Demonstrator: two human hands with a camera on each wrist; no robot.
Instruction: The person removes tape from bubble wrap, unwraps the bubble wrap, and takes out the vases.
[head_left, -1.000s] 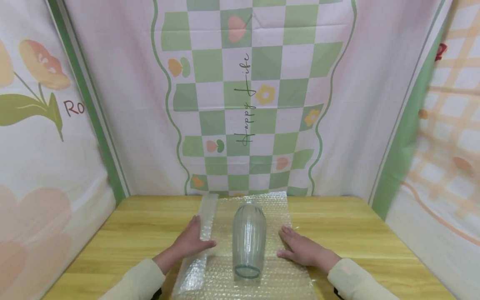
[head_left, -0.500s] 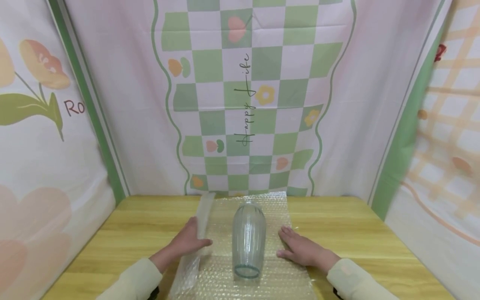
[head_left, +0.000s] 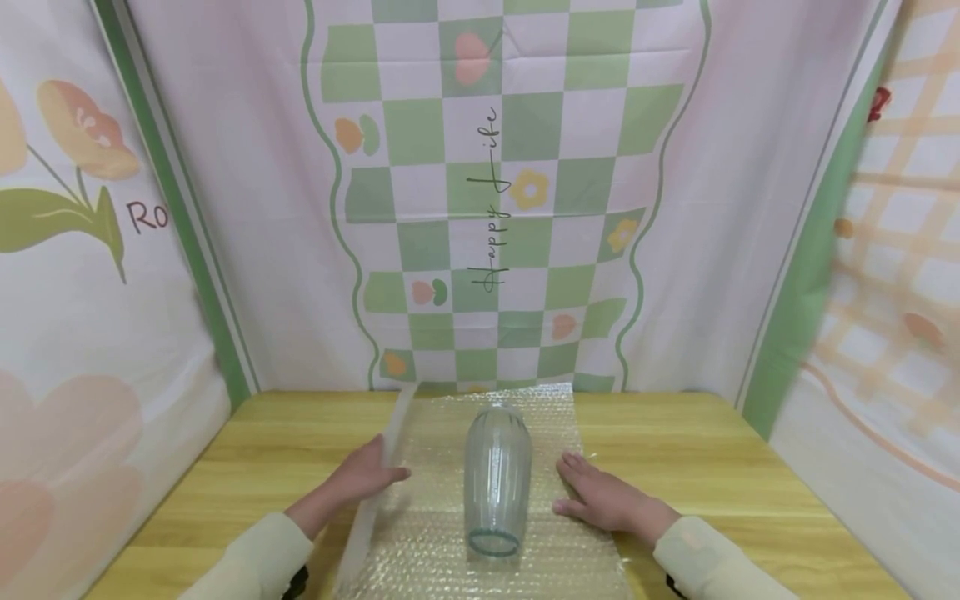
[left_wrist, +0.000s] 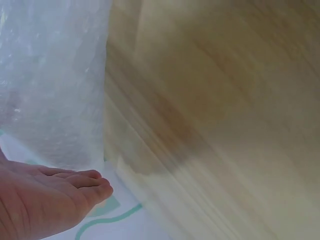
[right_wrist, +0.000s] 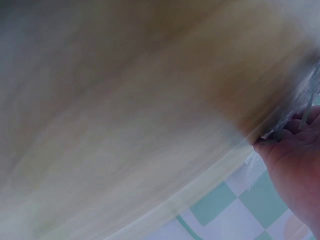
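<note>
A clear ribbed glass vase (head_left: 497, 483) lies on its side on a sheet of bubble wrap (head_left: 555, 417), its greenish round end toward me. My left hand (head_left: 363, 473) is at the sheet's left edge, thumb stretched inward across the raised flap (head_left: 396, 425). In the left wrist view its fingers (left_wrist: 87, 185) lie straight and together beside the bubble wrap. To the right of the vase, my right hand (head_left: 600, 493) rests at the sheet's right edge with fingers extended. The right wrist view shows that hand only in part, at the frame's right side.
The wood-grain table (head_left: 720, 467) stretches out to both sides of the sheet. A printed curtain (head_left: 472, 208) with green checks hangs behind the table's far edge, and more patterned cloth (head_left: 112, 275) encloses the sides.
My left hand has moved left a little, and the left flap has swung outward with it, now showing as a narrower strip. The right hand and the vase have stayed in place.
</note>
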